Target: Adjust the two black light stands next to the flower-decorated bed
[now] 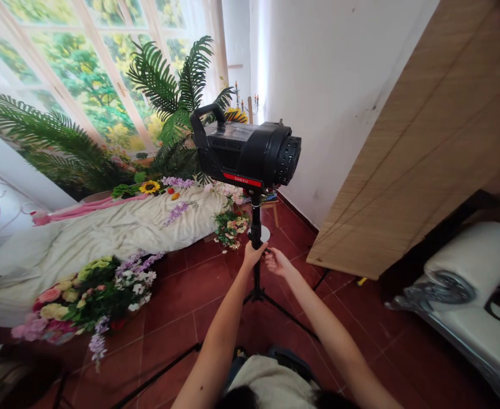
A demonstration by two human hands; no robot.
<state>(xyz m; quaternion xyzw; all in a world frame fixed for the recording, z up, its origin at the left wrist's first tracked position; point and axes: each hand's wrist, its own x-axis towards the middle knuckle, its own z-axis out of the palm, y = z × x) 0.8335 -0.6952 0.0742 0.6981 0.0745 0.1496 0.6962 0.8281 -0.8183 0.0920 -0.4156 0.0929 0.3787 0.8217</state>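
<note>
A black studio light [241, 150] with a top handle and a red label sits on a black stand [256, 278] in the centre of the head view. My left hand [254, 254] is wrapped round the upright pole below the light. Just to the right, my right hand [276, 261] has its fingers closed at a small dark knob on the side of the pole. The stand's legs spread over the red tiled floor.
A bed [182, 218] with white cloth and flowers lies at the left, beside a large bouquet [92, 289]. Palm leaves [156, 79] rise behind it. A tan woven panel [412, 147] leans at the right, near a white cushioned seat [475, 261]. Another black stand leg [160, 372] crosses the lower left.
</note>
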